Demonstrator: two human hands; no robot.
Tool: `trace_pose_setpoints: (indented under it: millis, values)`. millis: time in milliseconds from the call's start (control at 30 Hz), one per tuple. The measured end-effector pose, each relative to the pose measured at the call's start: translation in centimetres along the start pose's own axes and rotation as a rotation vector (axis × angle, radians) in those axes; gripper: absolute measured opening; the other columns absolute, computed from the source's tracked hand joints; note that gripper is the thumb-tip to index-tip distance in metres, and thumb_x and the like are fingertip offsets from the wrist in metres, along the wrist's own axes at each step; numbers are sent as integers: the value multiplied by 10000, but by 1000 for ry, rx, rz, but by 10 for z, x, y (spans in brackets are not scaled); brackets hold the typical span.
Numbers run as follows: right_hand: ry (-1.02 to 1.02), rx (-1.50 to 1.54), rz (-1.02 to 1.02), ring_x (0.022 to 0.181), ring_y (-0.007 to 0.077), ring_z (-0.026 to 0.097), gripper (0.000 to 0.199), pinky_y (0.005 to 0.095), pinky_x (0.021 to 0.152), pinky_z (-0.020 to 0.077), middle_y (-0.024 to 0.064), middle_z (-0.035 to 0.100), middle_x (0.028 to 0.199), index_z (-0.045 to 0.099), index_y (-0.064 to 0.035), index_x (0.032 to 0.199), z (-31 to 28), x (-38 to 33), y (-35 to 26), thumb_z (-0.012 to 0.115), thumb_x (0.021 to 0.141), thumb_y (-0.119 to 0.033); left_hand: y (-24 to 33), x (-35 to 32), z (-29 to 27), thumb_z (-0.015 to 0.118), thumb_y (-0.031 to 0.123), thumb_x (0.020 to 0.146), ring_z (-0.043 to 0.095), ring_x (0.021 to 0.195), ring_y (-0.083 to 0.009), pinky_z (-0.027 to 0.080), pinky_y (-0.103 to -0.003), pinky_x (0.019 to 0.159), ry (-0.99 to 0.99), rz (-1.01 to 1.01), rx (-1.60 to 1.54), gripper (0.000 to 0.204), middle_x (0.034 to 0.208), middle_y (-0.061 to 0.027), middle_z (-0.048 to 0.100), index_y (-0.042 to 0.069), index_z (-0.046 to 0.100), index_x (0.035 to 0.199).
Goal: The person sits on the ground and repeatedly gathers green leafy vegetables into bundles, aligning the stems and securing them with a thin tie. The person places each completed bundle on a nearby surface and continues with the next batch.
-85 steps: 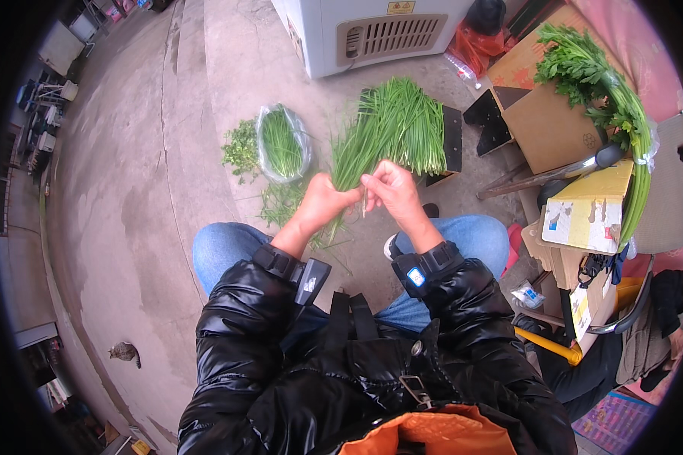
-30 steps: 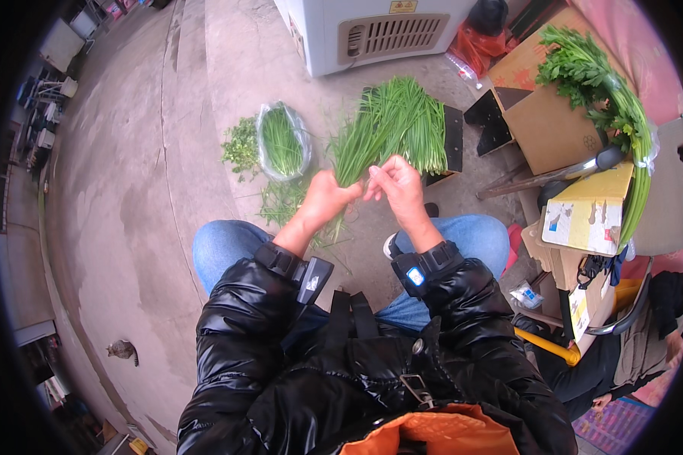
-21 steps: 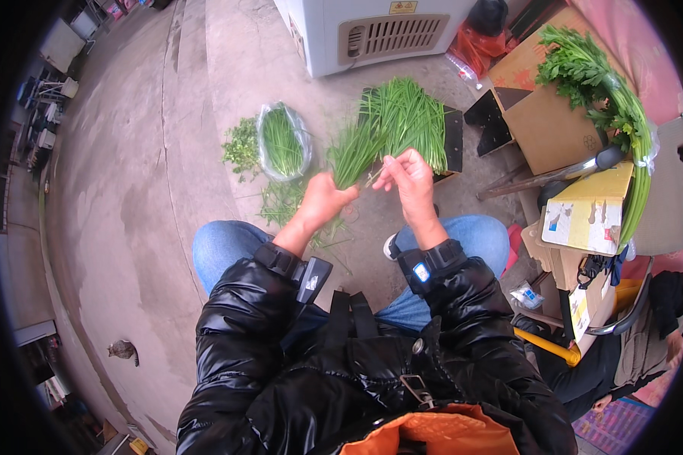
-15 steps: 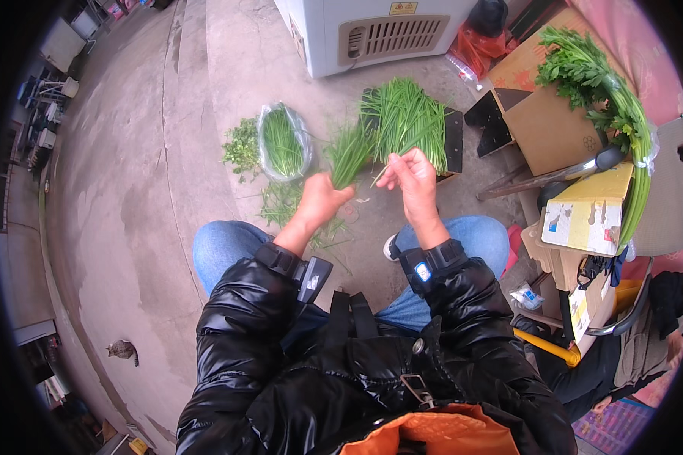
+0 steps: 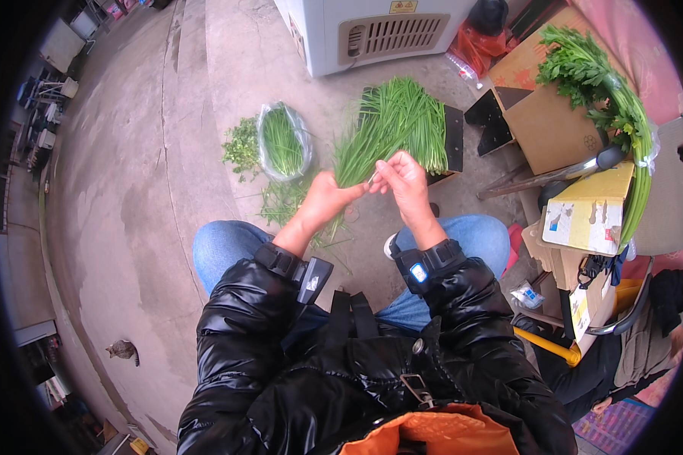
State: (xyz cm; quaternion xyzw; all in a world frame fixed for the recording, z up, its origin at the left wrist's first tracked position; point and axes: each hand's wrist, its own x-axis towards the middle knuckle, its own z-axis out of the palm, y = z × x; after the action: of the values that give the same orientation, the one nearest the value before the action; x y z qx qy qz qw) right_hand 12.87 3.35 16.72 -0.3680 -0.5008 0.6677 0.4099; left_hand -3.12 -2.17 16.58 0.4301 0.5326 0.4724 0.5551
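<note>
A bunch of garlic chives (image 5: 350, 161) is gripped in my left hand (image 5: 322, 201), its leaves pointing away from me against the larger pile. My right hand (image 5: 406, 186) is pinched close beside the left thumb, at the stem ends, with a thin pale strand between its fingertips. The big chive pile (image 5: 417, 117) lies just beyond on a black-topped box (image 5: 454, 140). Left of it stands a clear plastic bag (image 5: 306, 155) holding more chives (image 5: 282, 144). Loose green scraps (image 5: 279, 202) lie on the ground around my left wrist.
Leafy herbs (image 5: 240, 149) lie left of the bag. A white vented appliance (image 5: 319, 53) stands ahead. To the right are cardboard boxes (image 5: 550, 129), a celery bundle (image 5: 639, 178) and a metal-framed chair (image 5: 622, 322). Another person's arm (image 5: 669, 311) shows there. A cat (image 5: 121, 349) is far left.
My right hand has moved left and slightly nearer, up against my left thumb. The bunch in my left hand has tilted right, toward the pile.
</note>
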Motion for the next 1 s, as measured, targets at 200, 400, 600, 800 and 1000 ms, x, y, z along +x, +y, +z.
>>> trace_pose_setpoints:
  millis: [200,400,600,800,1000]
  values:
    - [111,-7,-20,566,123,594,171,202,525,416,55,603,696,483,-59,816,-1,0,-3,589,880,-177,0,0,-3,659,176,773,512,537,-56,408,-227,475,-38,-75,53,202,644,14,568,11,645,889]
    - [177,-2,-41,566,115,590,179,198,522,412,51,591,699,470,-59,821,-4,2,-3,583,885,-182,3,-2,-2,660,149,772,514,536,-59,413,-235,476,-17,-96,17,195,659,3,573,-1,643,895]
    - [195,19,-54,577,115,594,179,200,525,411,55,589,719,468,-56,824,-7,2,-4,576,890,-182,-1,1,-7,665,132,760,567,617,-101,461,-264,571,95,-99,167,209,740,-36,632,-8,644,914]
    - [163,19,-53,591,120,604,172,198,530,413,60,601,742,467,-60,826,-8,3,-1,576,888,-178,-18,6,-12,663,96,773,510,628,-62,423,-233,579,193,-86,225,176,745,21,607,7,650,924]
    - [80,8,5,608,137,626,153,202,512,425,100,639,826,460,-65,830,-5,-1,-4,561,889,-163,-17,5,-15,625,83,801,483,568,-50,387,-209,520,218,-109,96,137,731,-2,620,19,634,921]
